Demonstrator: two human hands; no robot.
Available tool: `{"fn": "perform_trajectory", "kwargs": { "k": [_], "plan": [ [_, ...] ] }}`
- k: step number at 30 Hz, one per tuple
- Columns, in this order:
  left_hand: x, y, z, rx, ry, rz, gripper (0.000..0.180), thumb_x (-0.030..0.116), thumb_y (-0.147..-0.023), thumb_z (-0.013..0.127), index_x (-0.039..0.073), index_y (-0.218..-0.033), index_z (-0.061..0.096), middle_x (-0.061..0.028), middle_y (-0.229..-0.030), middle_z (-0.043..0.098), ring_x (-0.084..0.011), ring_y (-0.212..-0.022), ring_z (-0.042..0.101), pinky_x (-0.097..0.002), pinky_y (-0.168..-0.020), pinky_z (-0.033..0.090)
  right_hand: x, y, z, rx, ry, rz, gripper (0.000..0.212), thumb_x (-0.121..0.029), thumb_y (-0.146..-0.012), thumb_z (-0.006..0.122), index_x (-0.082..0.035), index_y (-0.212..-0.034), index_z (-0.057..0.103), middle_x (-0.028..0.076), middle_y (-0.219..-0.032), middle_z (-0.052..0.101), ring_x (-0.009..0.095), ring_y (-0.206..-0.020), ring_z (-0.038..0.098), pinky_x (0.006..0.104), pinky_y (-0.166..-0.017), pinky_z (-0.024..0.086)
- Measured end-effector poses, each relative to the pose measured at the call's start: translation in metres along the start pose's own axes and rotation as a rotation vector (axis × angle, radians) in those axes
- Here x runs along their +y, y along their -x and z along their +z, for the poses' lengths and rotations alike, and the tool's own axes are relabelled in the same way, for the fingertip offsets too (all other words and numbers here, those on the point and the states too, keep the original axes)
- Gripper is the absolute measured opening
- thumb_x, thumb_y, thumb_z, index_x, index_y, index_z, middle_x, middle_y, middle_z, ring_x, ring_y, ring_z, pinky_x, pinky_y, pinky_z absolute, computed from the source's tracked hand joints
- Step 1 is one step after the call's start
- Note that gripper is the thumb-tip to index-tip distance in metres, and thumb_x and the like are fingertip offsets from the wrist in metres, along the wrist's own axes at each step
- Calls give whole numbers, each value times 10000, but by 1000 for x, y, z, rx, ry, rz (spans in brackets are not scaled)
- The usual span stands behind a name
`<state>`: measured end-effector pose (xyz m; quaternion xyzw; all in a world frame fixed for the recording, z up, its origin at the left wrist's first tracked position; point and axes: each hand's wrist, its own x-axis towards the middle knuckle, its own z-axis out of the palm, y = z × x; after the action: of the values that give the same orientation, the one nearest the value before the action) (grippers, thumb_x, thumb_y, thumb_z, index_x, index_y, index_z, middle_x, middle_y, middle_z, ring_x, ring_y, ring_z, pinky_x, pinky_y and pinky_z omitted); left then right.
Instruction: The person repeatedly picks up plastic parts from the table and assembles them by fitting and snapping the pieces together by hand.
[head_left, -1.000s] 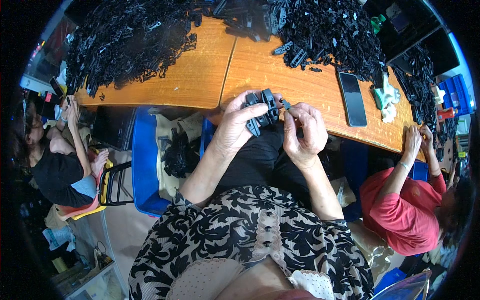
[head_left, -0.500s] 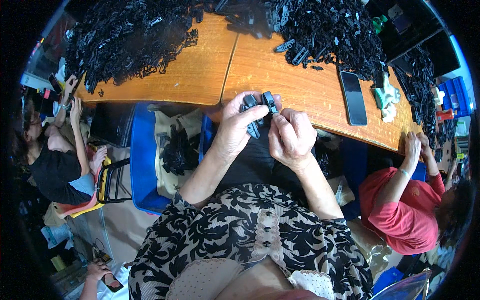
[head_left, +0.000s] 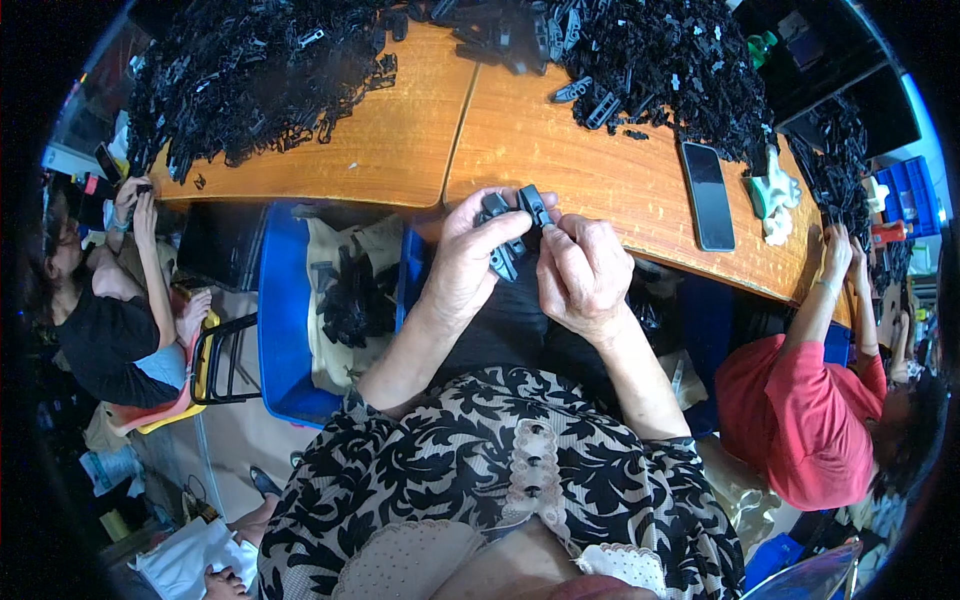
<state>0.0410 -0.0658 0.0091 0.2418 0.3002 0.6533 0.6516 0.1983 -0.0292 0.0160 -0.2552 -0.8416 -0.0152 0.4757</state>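
A: So what's the left hand (head_left: 463, 245) doing?
B: It's curled around a little bunch of dark plastic pieces (head_left: 503, 262), thumb laid across them. One chunkier black clip (head_left: 531, 203) sticks up on the right side of that bunch, just past the thumb tip.
A: And the right hand (head_left: 588, 270)?
B: Fingers bunched together, tips right up at the right side of that clip. Can't tell if they're pinching something or just pressing, the fingers hide it.
A: Over the table or the lap?
B: Just off the near edge of the wooden table (head_left: 330, 175), with dark trousers (head_left: 495, 345) below. There's a patterned top (head_left: 430, 460) nearer in, black leafy print on a pale ground.
A: What's on the table?
B: Far left, a massive heap of small black parts (head_left: 250, 80). Far right, another heap (head_left: 670, 70), with a couple of bigger grey pieces (head_left: 603, 108) at its near left edge. Dark-screened phone (head_left: 708, 195) lies right of the hands, and a white-and-green item (head_left: 772, 190) sits just right of that, can't make out what.
A: Anything lower down?
B: Blue bin (head_left: 285, 330) left of the legs, tan lining inside and black parts (head_left: 350, 300) on it. Further out, someone in black (head_left: 120, 345) sits on the left, and someone in red (head_left: 800, 420) is on the right, arms at the table edge.
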Motion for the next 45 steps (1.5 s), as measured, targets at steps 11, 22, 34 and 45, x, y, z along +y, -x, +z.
{"fn": "perform_trajectory", "kwargs": {
  "k": [11, 22, 34, 45],
  "plan": [
    [-6, 18, -43, 281, -53, -37, 256, 47, -892, 675, -39, -1121, 603, -105, -994, 687, -184, -910, 678, -318, -862, 545, -19, 8, 16, -275, -128, -36, 305, -130, -745, 705, -31, -1034, 698, 131, -1052, 647, 232, -840, 623, 321, -636, 545],
    [96, 71, -133, 303, -1233, -35, 509, 143, -834, 759, -57, -1270, 587, -209, -1251, 661, -274, -1204, 625, -375, -1020, 487, 154, 4, -8, -193, 401, 441, 285, -107, -909, 620, -126, -1191, 660, 132, -1207, 612, 342, -1077, 616, 433, -839, 546],
    [114, -264, -61, 552, -1700, 603, 631, 354, -952, 629, -62, -1397, 467, -252, -1511, 411, -409, -1425, 355, -505, -1183, 271, 155, 1, 4, -181, 330, 318, 186, -103, -854, 702, -81, -1039, 688, 144, -948, 622, 344, -881, 640, 438, -713, 536],
    [94, -326, -66, 788, -1747, 108, 739, 561, -1001, 451, -5, -1476, 425, -217, -1609, 254, -454, -1488, 165, -580, -1195, 183, 148, -12, 7, -148, 318, 325, 124, -99, -887, 689, -84, -1009, 707, 143, -890, 632, 328, -769, 659, 423, -626, 545]
  ]
}}
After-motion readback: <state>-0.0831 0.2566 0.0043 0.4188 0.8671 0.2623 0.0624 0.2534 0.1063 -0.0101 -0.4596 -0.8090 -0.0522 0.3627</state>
